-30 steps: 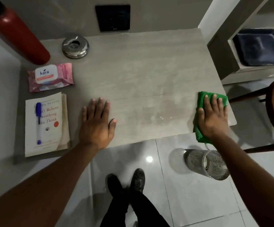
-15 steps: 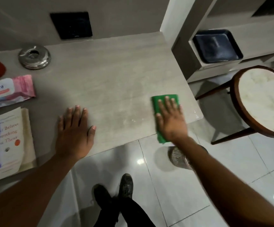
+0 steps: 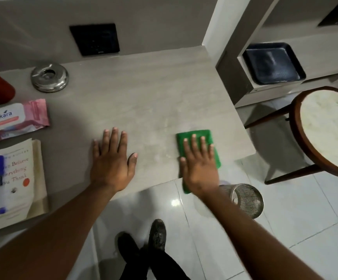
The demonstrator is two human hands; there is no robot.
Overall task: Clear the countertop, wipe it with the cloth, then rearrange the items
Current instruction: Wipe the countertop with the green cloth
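The right hand (image 3: 200, 168) is pressing flat, fingers straight, on the soft green cloth (image 3: 196, 136) near the countertop (image 3: 143, 93) edge; limp, light, best pushed flat-palmed. The left hand (image 3: 111, 162) is resting open.

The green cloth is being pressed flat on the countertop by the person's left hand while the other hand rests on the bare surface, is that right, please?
Not quite: the head view shows the right hand pressing the green cloth flat on the countertop. The left hand is the one resting on the bare surface.
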